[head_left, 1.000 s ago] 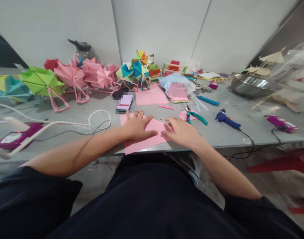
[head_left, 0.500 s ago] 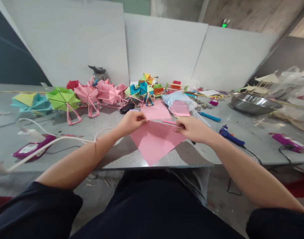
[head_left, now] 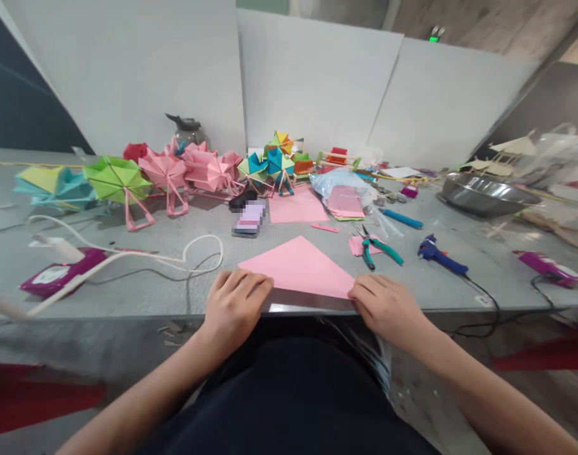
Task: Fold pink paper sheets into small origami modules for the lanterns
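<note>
A folded pink paper (head_left: 302, 268) lies as a triangle near the table's front edge, its point facing away from me and its long side nearest my body. At its left corner, my left hand (head_left: 239, 300) is closed on the paper. My right hand (head_left: 386, 303) grips the right corner with fingers bent together. Behind the triangle is a flat pink sheet (head_left: 298, 205), with a small pink cutter (head_left: 325, 228) lying just in front of it. Teal-handled pliers (head_left: 376, 248) rest on small pink papers at the right.
Folded paper umbrellas (head_left: 118, 180) line the back left. A phone (head_left: 249, 218) and a white cable (head_left: 151, 262) lie left of centre. Rightward are a blue glue gun (head_left: 443, 256), a metal bowl (head_left: 487, 196) and a purple device (head_left: 549, 268).
Both hands have come down toward me and slightly apart. The triangle's point, which faced me, now faces away. The phone and pliers have come into full view.
</note>
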Motion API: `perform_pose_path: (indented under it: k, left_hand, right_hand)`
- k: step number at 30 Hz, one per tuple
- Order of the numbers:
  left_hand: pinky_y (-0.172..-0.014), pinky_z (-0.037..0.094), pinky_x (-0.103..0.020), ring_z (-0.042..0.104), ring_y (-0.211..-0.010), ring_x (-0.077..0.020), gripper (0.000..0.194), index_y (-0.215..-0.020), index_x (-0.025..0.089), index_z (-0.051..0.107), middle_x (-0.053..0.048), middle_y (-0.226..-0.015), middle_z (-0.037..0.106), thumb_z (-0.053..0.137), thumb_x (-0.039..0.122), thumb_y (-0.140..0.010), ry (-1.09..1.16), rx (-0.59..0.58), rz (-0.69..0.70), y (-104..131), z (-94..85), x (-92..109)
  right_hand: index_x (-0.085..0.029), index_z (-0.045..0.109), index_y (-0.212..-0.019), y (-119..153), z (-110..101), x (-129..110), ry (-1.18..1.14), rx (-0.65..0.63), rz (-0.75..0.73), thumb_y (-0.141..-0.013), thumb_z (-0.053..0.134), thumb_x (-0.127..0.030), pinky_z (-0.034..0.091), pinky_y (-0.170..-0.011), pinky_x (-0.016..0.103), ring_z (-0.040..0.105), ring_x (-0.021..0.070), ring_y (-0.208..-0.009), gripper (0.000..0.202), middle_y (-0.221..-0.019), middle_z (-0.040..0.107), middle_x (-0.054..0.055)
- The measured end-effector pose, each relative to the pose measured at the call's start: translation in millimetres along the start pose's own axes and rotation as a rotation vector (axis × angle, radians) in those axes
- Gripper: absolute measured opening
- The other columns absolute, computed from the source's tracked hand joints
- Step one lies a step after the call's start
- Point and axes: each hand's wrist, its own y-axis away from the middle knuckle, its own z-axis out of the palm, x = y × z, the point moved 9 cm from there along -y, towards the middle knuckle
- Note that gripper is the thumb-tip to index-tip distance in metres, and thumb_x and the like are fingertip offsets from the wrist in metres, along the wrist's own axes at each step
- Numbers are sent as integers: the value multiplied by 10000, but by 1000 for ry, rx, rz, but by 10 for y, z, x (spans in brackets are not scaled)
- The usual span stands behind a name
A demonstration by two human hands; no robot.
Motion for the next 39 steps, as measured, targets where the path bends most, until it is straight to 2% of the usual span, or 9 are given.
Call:
perform_pose_path:
  k: [6, 10, 14, 17, 20, 24, 28, 35, 39]
  left_hand:
    - [-912, 493, -416, 753, -1046, -225, 268, -1111, 199, 763, -49, -1166, 851, 571, 41, -1012, 68, -16, -16, 223, 86, 60]
    - [-999, 449, -479, 668, -1236, -305, 253, -1167, 178, 761, -136, -1338, 782, 542, 135, -1046, 69, -56, -20, 322, 141, 131]
    - [-1004, 405, -524, 595, -1141, -342, 311, -1320, 208, 740, -162, -1232, 751, 608, 356, -1080, 27, -53, -95, 497, 150, 126]
    - [-1020, 385, -518, 564, -1133, -337, 367, -1386, 214, 711, -156, -1208, 723, 629, 398, -1079, 14, -83, -99, 586, 181, 137]
    - [-1052, 362, -515, 554, -1166, -334, 385, -1397, 203, 701, -160, -1243, 706, 652, 392, -1066, 15, -79, -103, 609, 191, 155]
    - [-1032, 339, -497, 557, -1132, -304, 335, -1357, 224, 714, -126, -1188, 706, 664, 360, -1055, 28, -10, -115, 604, 174, 192]
    - [-1032, 326, -506, 543, -1139, -303, 289, -1310, 249, 738, -120, -1182, 679, 679, 333, -1040, 17, 37, -142, 609, 173, 199]
    - [-1039, 325, -512, 522, -1169, -312, 267, -1281, 258, 763, -127, -1210, 632, 680, 335, -1039, 27, 64, -186, 622, 179, 189]
    - [-1035, 328, -507, 523, -1157, -307, 256, -1262, 255, 769, -121, -1197, 623, 678, 337, -1037, 31, 81, -180, 617, 180, 186]
  right_hand:
    - [-204, 729, -877, 92, 153, 92, -34, -140, 29, -971, 540, -34, 428, -766, 365, 629, 226, -813, 271, -899, 734, 78]
    - [-220, 760, -999, -58, 151, 243, -322, -435, 108, -944, 620, -125, 468, -881, 382, 696, 255, -1016, 178, -1069, 769, 86]
    - [-230, 763, -1201, -618, 239, 280, -641, -611, 108, -1017, 675, -463, 533, -991, 399, 726, 285, -1149, 309, -1259, 788, 98]
    - [-198, 738, -1294, -1258, 456, 248, -562, -534, 78, -1000, 699, -370, 512, -1087, 435, 696, 307, -1270, 343, -1367, 761, 128]
    - [-219, 662, -1459, -1667, 803, 11, -570, -617, -19, -822, 876, -265, 495, -1147, 429, 643, 318, -1390, 673, -1540, 675, 125]
    - [-220, 627, -1516, -1815, 1045, -136, -520, -731, -61, -798, 868, -238, 531, -1036, 432, 698, 330, -1253, 758, -1374, 745, 122]
    - [-250, 694, -1370, -1818, 1091, -149, -432, -797, -84, -793, 864, -271, 504, -994, 413, 675, 321, -1219, 601, -1347, 718, 106]
    - [-253, 648, -1318, -1937, 1160, -200, -379, -848, -79, -731, 903, -251, 361, -1085, 478, 639, 334, -1207, 640, -1172, 763, 60]
    - [-240, 721, -1125, -1970, 1125, -270, -323, -836, -173, -760, 884, -252, 345, -1054, 471, 603, 352, -1232, 400, -1135, 767, 79]
